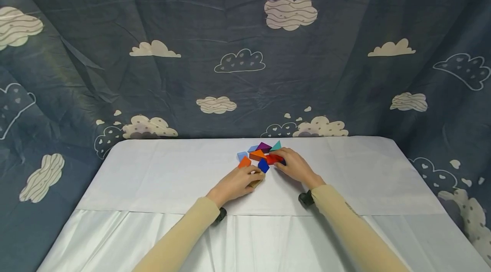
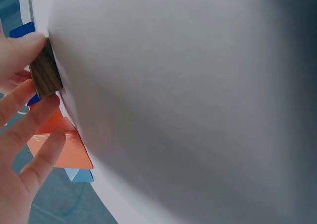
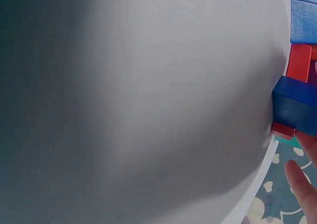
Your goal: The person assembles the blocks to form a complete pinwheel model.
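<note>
My left hand [image 1: 235,181] pinches a brown wooden block [image 2: 46,71] between thumb and fingertips at the near side of a cluster of coloured blocks. Just beyond it are a blue block [image 1: 263,165] and an orange block [image 2: 64,149]. At the cluster's right side, my right hand [image 1: 294,166] holds a dark blue block [image 3: 295,105], its thumb mostly cut off in the right wrist view. Red blocks [image 1: 273,159] lie against that block. Another orange block [image 1: 257,155] sits mid-cluster, with purple [image 1: 263,147], teal [image 1: 276,146] and light blue blocks [image 1: 241,156] around it.
A white cloth covers the table [image 1: 172,174], its front fold hanging toward me. Behind the table and at its sides hangs a dark curtain [image 1: 230,16] with cloud prints. Both wrists carry a small black device [image 1: 305,198].
</note>
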